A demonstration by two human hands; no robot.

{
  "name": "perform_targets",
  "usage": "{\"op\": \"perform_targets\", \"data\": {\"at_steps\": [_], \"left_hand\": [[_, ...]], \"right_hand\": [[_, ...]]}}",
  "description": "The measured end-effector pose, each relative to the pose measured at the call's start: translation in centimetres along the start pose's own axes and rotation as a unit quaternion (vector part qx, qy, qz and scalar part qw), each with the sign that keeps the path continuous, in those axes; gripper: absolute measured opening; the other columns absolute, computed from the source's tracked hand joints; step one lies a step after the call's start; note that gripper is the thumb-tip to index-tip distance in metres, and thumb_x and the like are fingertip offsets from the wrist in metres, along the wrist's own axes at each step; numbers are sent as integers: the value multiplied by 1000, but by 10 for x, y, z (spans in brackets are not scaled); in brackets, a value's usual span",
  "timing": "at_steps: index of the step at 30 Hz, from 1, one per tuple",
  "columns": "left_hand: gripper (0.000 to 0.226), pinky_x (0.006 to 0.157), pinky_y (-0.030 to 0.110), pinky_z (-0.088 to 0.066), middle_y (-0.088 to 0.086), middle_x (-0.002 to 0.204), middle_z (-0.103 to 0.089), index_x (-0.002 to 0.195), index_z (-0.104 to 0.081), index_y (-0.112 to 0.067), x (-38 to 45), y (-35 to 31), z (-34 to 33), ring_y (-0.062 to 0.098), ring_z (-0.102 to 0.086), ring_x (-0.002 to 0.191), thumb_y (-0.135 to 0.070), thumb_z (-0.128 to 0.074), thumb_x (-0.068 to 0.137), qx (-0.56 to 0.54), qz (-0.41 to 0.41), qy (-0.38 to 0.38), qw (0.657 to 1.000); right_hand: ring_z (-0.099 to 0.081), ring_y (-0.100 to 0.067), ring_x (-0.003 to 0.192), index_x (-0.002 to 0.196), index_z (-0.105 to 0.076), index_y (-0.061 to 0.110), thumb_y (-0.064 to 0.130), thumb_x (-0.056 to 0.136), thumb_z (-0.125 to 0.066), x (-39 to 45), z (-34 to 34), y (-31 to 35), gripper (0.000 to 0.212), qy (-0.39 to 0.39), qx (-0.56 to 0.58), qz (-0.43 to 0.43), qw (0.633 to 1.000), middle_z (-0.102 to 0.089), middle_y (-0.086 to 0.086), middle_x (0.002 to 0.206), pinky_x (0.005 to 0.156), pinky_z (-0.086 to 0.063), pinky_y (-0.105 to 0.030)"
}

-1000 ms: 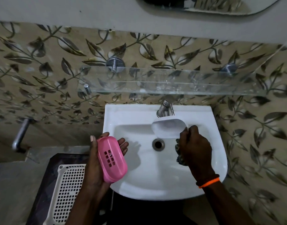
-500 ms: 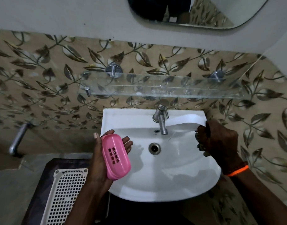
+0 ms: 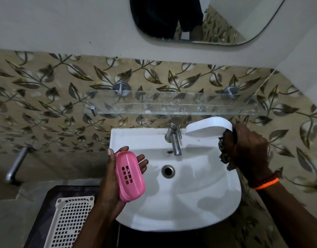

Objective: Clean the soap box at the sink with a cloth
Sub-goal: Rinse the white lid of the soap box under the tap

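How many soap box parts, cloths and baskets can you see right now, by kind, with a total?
Soap box parts: 2, the pink tray in the left hand, and the white lid in the right hand
Cloths: 1, the cloth bunched in the right hand
Baskets: 1, the white basket
Total: 4

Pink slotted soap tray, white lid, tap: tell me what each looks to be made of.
Pink slotted soap tray: likely moulded plastic, smooth and slightly glossy, with clean-cut drain slots.
White oval lid: apparently the same kind of plastic, opaque, with an even sheen.
Tap: metal, probably steel or chrome-plated; silvery but dull and spotted.
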State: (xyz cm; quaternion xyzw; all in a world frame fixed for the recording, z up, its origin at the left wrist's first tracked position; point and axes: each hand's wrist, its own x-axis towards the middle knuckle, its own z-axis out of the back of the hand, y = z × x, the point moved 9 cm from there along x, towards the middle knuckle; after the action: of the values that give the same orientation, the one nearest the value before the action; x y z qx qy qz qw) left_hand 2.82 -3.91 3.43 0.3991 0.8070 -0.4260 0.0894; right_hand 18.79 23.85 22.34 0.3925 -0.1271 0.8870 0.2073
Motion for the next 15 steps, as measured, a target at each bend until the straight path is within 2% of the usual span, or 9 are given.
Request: {"op": "perform_targets", "data": {"at_steps": [2,5,7,9,10,12,14,15], "left_hand": [[51,90,47,-54,23,127,-74,139,-61,-26,4,4,-4,35,-77,107,-53,-30,109,-2,5,5,1000],[44,85,47,-62,23,133,-70,136,-63,-29,11,14,-15,36,-76,109,-50,-37,108,-5,22,28,999],[45,91,49,-60,22,137,-69,139,-63,-30,16,21,-23,38,-72,117,-49,-46,102,12,40,42,998],[53,98,49,-53,22,141,-66,142,-63,-29,22,28,-31,42,-65,126,-49,-53,94,45,50,51,996],[54,96,47,-53,23,142,-65,141,-64,-27,22,29,-37,43,-64,127,-50,-55,92,61,48,56,995],[60,85,44,-59,25,142,-63,137,-65,-25,23,31,-51,41,-69,118,-57,-65,87,84,43,77,993],[85,79,42,-63,23,139,-65,142,-59,-25,25,26,-62,34,-72,108,-63,-84,70,122,0,106,987],[95,79,42,-63,21,137,-66,146,-55,-25,24,22,-66,32,-72,107,-62,-89,65,157,-32,121,980]], "right_hand": [[-53,-34,44,75,-53,5,11,96,-59,-9,-15,-13,23,21,45,-116,992,-51,-14,54,43,-39,-37],[-52,-34,55,70,-47,5,16,99,-58,-43,-54,-21,33,104,180,-303,930,-48,-9,55,53,-35,-38],[-51,-32,59,65,-46,3,18,98,-58,-71,-79,-12,38,166,242,-388,874,-45,-4,53,56,-26,-37],[-51,-27,58,60,-44,9,22,98,-58,-90,-95,9,42,229,305,-428,819,-45,-2,51,57,-32,-38],[-52,-25,58,60,-45,12,23,97,-59,-96,-101,22,41,257,340,-446,787,-48,-2,52,59,-37,-36],[-58,-23,57,62,-55,11,24,95,-60,-107,-106,48,36,297,413,-496,703,-57,-7,56,63,-44,-35],[-63,-23,54,63,-65,8,23,93,-61,-111,-102,77,34,336,470,-535,616,-66,-11,58,60,-48,-33],[-64,-23,52,62,-67,8,23,93,-61,-112,-98,89,35,357,486,-540,587,-68,-12,58,58,-49,-31]]}}
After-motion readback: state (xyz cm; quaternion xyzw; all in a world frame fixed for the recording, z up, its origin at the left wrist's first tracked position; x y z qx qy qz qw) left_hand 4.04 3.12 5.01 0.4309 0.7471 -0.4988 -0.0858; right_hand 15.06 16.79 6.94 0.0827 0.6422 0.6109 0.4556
